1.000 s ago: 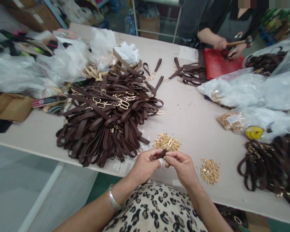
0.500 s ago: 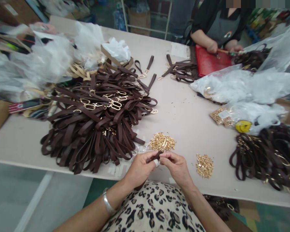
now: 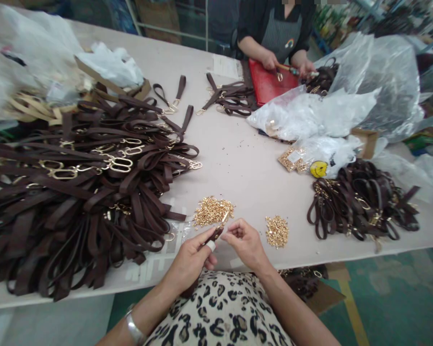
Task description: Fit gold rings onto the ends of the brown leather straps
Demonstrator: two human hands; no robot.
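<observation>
My left hand [image 3: 193, 259] grips a dark brown leather strap [image 3: 213, 236] between thumb and fingers, with white tape round one digit. Gold hardware sticks up from the strap's end, which points away from me. Just right of that end, my right hand [image 3: 247, 242] is closed in a pinch; whatever is between its fingertips is too small to make out. Beyond my hands lies a pile of small gold fasteners [image 3: 212, 211], and a smaller fastener pile [image 3: 277, 231] sits to the right. A big heap of brown straps [image 3: 130, 192] with gold clasps covers the left.
Across the table [image 3: 234, 163] a co-worker [image 3: 281, 33] handles a strap and a tool over a red pad [image 3: 269, 86]. Plastic bags [image 3: 303, 115] and another strap heap [image 3: 364, 202] line the right side. Several straps [image 3: 231, 96] lie near the far edge.
My view has swung right, so things appear further left. My right hand has drawn slightly away from the strap, whose end with gold hardware is now exposed in my left hand.
</observation>
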